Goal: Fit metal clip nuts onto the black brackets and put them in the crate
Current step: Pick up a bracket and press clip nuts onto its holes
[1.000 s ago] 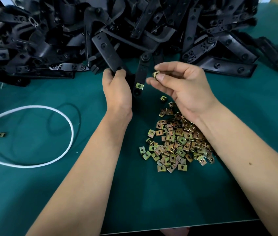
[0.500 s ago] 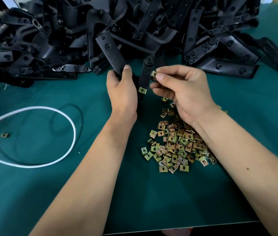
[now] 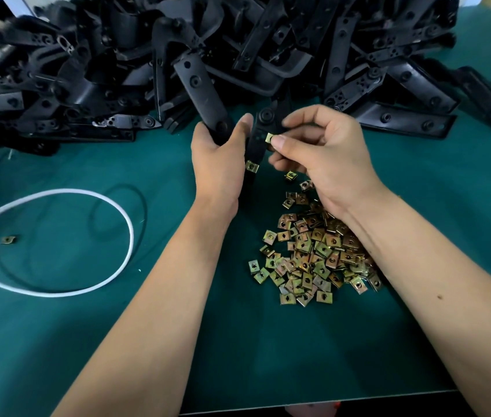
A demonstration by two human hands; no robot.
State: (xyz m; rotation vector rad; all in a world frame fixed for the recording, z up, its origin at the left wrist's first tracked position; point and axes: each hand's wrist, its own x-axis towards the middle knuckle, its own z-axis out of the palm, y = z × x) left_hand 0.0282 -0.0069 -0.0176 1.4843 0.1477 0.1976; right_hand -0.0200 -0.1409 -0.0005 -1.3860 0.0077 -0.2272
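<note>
Left hand (image 3: 218, 158) grips black bracket (image 3: 257, 139) upright above desk (image 3: 57, 341), steadying free edge for fitting. One clip nut (image 3: 252, 166) already seated lower on bracket. Right hand (image 3: 325, 152) pinches second clip nut (image 3: 269, 137) at bracket edge (thumb and forefinger), aligned to slide on. Loose nut pile (image 3: 313, 254) under right wrist for quick reach. Crate not in view.
</note>
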